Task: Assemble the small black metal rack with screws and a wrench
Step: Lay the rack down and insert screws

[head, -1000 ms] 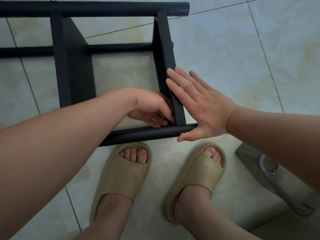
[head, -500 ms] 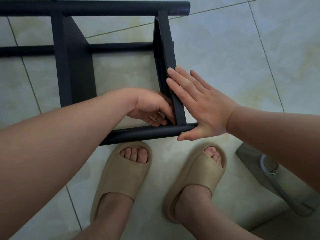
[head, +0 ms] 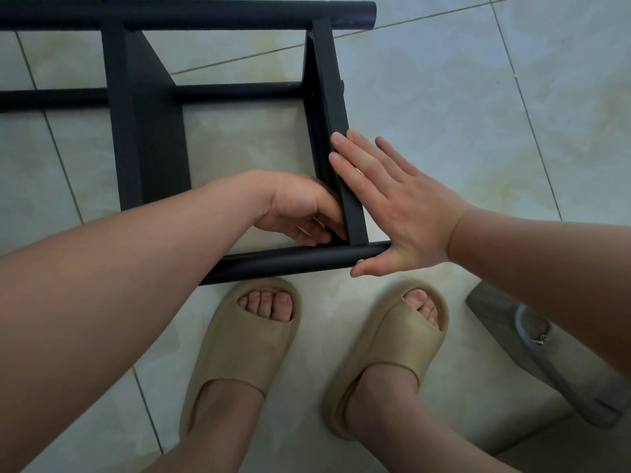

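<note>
1. The black metal rack [head: 150,131] lies on the pale tiled floor [head: 444,114], right in front of the person's feet.
2. It is matt black all over. A thick round tube [head: 205,15] runs along its far side, a thinner rod [head: 239,92] lies behind the middle, and a second thick tube [head: 283,261] sits nearest the toes.
3. Two flat pieces cross between the tubes: a broad panel [head: 153,172] on the left and a narrow bar [head: 329,80] on the right.
4. The right hand [head: 399,213] is spread flat. Its straight fingers [head: 351,155] press against the outer face of the narrow bar, and the thumb [head: 372,266] lies at the end of the near tube.
5. The left hand [head: 297,209] reaches inside the frame, with its fingers curled into the corner where the narrow bar meets the near tube.
6. A thin pale sliver shows among those fingers. I cannot tell whether it is a tool, or whether the hand grasps anything at all.
7. The joint in that corner is hidden behind the left hand, and the left forearm covers the near tube's left end.
8. The rack's far tube and thin rod run off the left edge, so the rack's full length is cut off.
9. Tan slippers [head: 239,339] are on both feet. A grey object [head: 512,339] lies low on the right, partly under the right forearm, and I can't make out what it is.
</note>
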`<move>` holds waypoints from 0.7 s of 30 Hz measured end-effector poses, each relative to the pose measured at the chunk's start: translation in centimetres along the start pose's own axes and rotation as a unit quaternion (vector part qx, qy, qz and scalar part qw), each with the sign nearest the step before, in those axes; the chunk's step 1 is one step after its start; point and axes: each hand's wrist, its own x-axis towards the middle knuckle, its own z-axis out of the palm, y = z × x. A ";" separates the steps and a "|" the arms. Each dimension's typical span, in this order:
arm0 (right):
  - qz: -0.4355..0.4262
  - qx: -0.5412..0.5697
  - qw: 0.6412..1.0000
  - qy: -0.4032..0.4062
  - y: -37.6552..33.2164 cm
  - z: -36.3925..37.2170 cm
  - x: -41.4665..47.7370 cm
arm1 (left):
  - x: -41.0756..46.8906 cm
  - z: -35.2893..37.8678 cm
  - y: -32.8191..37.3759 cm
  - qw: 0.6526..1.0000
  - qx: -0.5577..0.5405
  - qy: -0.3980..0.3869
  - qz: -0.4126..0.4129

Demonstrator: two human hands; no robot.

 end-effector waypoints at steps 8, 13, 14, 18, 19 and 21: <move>0.001 -0.001 1.000 0.000 -0.1 -0.1 0.1 | 0.1 0.4 -0.1 1.000 0.017 -0.012 0.007; 0.002 0.002 1.000 -0.001 -0.1 -0.1 0.1 | -0.1 -0.2 0.1 0.999 0.021 -0.028 0.007; 0.002 0.002 1.000 -0.001 -0.1 -0.1 0.2 | -0.2 -0.2 0.1 0.999 0.017 -0.031 0.006; 0.002 0.002 1.000 0.000 -0.1 -0.1 0.2 | -0.1 0.2 0.0 1.000 0.003 -0.019 -0.002; 0.002 0.002 1.000 0.000 -0.1 -0.1 0.2 | 0.0 0.2 0.0 1.000 0.004 -0.012 -0.001; 0.002 0.001 1.000 0.000 -0.1 -0.1 0.2 | 0.0 0.2 -0.1 1.000 0.007 -0.002 0.001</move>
